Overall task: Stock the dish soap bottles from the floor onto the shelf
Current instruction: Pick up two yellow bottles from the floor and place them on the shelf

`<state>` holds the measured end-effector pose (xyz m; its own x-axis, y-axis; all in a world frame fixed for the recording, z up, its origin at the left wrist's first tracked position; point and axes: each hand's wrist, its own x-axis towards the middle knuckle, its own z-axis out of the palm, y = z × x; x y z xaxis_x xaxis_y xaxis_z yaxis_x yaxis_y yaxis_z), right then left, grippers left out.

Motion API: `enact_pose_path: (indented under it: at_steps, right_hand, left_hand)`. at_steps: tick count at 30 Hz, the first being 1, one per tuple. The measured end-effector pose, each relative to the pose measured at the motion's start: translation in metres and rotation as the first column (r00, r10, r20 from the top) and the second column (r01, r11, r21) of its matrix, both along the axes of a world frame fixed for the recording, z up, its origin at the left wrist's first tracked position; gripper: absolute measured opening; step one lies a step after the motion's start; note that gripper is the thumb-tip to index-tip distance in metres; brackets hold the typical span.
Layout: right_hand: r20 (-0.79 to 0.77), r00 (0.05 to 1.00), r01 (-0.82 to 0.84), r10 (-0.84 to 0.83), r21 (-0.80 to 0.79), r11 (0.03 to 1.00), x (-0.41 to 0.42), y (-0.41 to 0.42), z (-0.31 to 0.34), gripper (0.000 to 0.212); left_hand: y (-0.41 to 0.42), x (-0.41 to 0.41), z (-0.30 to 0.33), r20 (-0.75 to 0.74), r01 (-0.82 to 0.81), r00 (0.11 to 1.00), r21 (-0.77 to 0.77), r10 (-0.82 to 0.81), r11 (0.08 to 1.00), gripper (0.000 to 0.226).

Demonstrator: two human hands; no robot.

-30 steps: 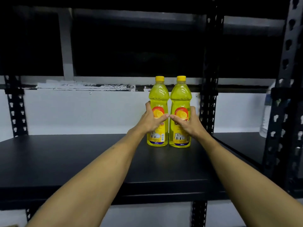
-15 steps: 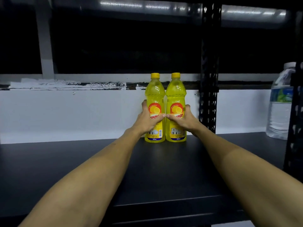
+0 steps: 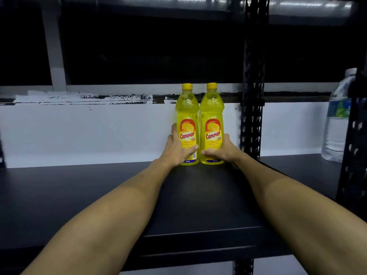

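Observation:
Two yellow dish soap bottles with yellow caps and red "Cammer" labels stand upright side by side at the back of the black shelf (image 3: 99, 195), touching each other. My left hand (image 3: 176, 147) grips the lower part of the left bottle (image 3: 187, 116), thumb across its front. My right hand (image 3: 220, 150) grips the lower part of the right bottle (image 3: 212, 116) in the same way. Both bottle bases rest on the shelf board. The floor and any other soap bottles are out of view.
A black perforated shelf upright (image 3: 253, 96) stands just right of the bottles. A large clear water bottle (image 3: 337, 120) stands on the neighbouring shelf bay at the far right, partly behind another upright (image 3: 355, 145). A white wall panel runs behind the shelf.
Both hands have slid down the bottles from the label middle to near the bases. The camera has moved closer and the bottles now stand further back on the shelf.

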<state>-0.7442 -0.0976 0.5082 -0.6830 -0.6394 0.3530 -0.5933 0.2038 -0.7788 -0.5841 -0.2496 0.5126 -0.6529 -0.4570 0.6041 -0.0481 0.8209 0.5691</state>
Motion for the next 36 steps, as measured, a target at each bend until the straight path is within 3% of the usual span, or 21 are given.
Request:
enact_pose_path:
  at_steps: [2,4,6,8,12,16,21,28,36]
  right_hand:
    - [-0.073,0.993,0.109,-0.095,0.217,0.97,-0.024,-0.002,-0.022,0.123]
    - [-0.174,0.975,0.2,-0.139,0.412,0.889,-0.013,0.007,-0.027,0.126]
    - [-0.243,0.962,0.245,-0.128,0.552,0.797,0.039,0.03,-0.016,0.101]
    - [-0.286,0.951,0.273,-0.117,0.598,0.754,0.082,0.051,-0.01,0.073]
    - [-0.318,0.946,0.241,-0.052,0.59,0.771,0.166,0.102,-0.003,0.055]
    - [-0.386,0.922,0.207,-0.01,0.473,0.857,0.257,0.157,-0.007,0.042]
    - [-0.498,0.867,0.224,0.0,0.389,0.894,0.349,0.202,-0.037,0.053]
    - [-0.46,0.887,0.19,0.043,0.447,0.874,0.439,0.217,-0.106,0.062]
    - [-0.287,0.94,0.031,0.187,0.615,0.788,0.52,0.22,-0.216,0.062]
  left_hand:
    - [-0.001,0.009,-0.009,0.173,-0.107,0.978,-0.079,0.12,0.991,0.105]
    - [0.002,0.023,-0.017,0.428,-0.187,0.874,-0.136,0.228,0.973,0.096]
    - [0.011,0.043,-0.018,0.579,-0.195,0.784,-0.113,0.224,0.974,0.082]
    - [0.028,0.067,-0.014,0.63,-0.137,0.756,-0.111,0.177,0.984,0.069]
    - [0.085,0.14,-0.006,0.652,-0.066,0.739,-0.185,0.172,0.981,0.059]
    - [0.143,0.233,-0.014,0.55,-0.01,0.828,-0.184,0.111,0.983,0.055]
    - [0.189,0.34,-0.039,0.449,-0.02,0.876,-0.331,0.176,0.944,0.062]
    - [0.22,0.431,-0.111,0.471,-0.101,0.862,-0.199,0.186,0.975,0.069]
    - [0.246,0.506,-0.23,0.591,-0.178,0.786,-0.068,0.184,0.982,0.063]
